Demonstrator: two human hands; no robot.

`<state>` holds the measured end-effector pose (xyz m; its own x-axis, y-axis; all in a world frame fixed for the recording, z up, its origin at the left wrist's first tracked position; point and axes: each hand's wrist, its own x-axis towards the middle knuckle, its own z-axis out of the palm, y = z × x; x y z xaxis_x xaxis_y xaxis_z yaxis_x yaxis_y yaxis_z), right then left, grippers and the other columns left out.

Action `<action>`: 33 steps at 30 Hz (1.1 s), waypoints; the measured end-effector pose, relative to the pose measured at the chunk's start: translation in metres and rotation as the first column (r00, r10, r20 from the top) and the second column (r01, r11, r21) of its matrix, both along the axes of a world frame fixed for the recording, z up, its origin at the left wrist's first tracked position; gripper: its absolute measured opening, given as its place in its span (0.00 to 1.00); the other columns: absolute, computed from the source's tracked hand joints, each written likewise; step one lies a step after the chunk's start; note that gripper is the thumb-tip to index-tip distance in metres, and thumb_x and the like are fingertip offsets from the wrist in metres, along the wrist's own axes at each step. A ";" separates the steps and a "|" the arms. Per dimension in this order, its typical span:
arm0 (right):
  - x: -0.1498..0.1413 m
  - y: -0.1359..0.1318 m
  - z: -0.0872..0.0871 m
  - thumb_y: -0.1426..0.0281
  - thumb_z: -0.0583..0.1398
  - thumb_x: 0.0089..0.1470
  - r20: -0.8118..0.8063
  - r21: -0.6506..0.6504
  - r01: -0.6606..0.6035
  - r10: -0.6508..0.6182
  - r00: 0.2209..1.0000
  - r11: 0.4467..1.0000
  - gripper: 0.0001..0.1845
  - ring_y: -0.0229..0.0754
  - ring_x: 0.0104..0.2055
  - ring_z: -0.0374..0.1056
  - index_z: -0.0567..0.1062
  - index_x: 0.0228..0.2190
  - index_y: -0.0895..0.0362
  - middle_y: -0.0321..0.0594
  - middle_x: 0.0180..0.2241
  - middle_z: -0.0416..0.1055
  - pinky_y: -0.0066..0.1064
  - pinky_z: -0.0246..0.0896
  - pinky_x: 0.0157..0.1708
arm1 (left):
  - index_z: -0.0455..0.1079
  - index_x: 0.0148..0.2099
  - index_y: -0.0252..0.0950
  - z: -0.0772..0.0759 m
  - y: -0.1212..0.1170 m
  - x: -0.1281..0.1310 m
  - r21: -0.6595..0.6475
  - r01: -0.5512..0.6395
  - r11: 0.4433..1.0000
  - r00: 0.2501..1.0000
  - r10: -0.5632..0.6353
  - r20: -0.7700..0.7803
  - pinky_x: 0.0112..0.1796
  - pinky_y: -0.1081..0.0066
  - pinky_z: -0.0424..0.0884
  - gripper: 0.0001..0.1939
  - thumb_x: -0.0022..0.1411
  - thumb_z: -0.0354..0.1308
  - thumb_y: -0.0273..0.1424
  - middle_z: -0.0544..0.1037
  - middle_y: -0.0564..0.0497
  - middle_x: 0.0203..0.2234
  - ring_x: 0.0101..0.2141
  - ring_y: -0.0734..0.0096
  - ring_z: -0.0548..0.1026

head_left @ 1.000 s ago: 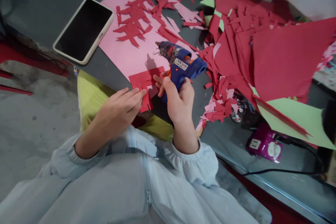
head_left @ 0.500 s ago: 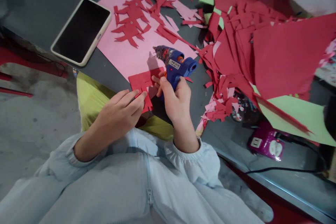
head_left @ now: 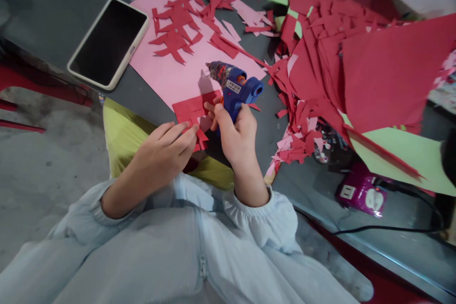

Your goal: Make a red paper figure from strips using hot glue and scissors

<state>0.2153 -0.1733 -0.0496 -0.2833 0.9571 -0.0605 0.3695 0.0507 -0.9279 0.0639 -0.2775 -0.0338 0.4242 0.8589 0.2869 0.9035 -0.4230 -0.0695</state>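
Note:
In my right hand point(head_left: 237, 133) is a blue hot glue gun point(head_left: 233, 90), its nozzle pointing up and left over the pink paper sheet point(head_left: 185, 76). Some fingers of that hand reach toward the red cut paper point(head_left: 190, 109) beneath the gun. My left hand point(head_left: 167, 147) holds the near end of this red paper at the table's edge, fingertips pressed on it and the thumb hidden. A forked tip of red paper sticks out beside those fingertips. Farther up the pink sheet lie several red paper cutouts point(head_left: 174, 45) with pointed limbs and small eye-like dots.
A phone point(head_left: 109, 42) with a pale case lies at the left. Red paper sheets point(head_left: 384, 71) and scraps point(head_left: 299, 145) are heaped on the right, above a light green sheet point(head_left: 409, 152). A purple power adapter point(head_left: 361, 194) with a black cable sits at the lower right.
A forked red tip now shows more plainly beside my left fingertips. Both hands and the glue gun have stayed almost in place; the view has shifted slightly.

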 end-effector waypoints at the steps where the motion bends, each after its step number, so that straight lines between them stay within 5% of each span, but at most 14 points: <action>1: 0.000 0.000 0.000 0.53 0.55 0.62 0.008 0.000 -0.003 0.003 1.000 1.000 0.17 0.50 0.43 0.79 0.72 0.42 0.52 0.42 0.33 0.78 0.40 0.74 0.41 | 0.71 0.54 0.30 0.000 0.000 0.000 -0.017 -0.003 1.000 1.000 0.003 -0.010 0.53 0.61 0.73 0.14 0.71 0.49 0.23 0.80 0.44 0.51 0.52 0.60 0.77; 18: 0.000 0.001 -0.010 0.53 0.57 0.60 -0.129 0.013 0.024 -0.022 0.991 1.000 0.17 0.52 0.46 0.78 0.73 0.40 0.53 0.40 0.33 0.79 0.46 0.73 0.48 | 0.72 0.52 0.27 0.001 0.002 -0.001 0.005 0.015 1.000 1.000 -0.015 -0.018 0.51 0.62 0.73 0.13 0.70 0.50 0.24 0.80 0.42 0.50 0.50 0.59 0.77; 25: 0.000 0.001 -0.013 0.52 0.58 0.59 -0.153 0.038 0.034 -0.028 0.988 0.999 0.17 0.50 0.44 0.79 0.73 0.36 0.52 0.39 0.33 0.79 0.46 0.73 0.48 | 0.72 0.48 0.30 0.009 0.004 0.001 -0.089 0.003 0.996 0.991 0.009 0.132 0.49 0.59 0.73 0.13 0.69 0.47 0.23 0.80 0.40 0.46 0.48 0.58 0.77; 33: 0.000 0.003 -0.013 0.51 0.59 0.59 -0.150 0.053 0.048 -0.039 0.988 0.997 0.17 0.49 0.41 0.79 0.73 0.35 0.52 0.38 0.30 0.77 0.43 0.73 0.45 | 0.69 0.58 0.27 0.003 0.005 -0.001 -0.123 -0.008 0.992 0.984 0.029 0.173 0.52 0.56 0.72 0.19 0.68 0.47 0.22 0.79 0.39 0.47 0.48 0.57 0.76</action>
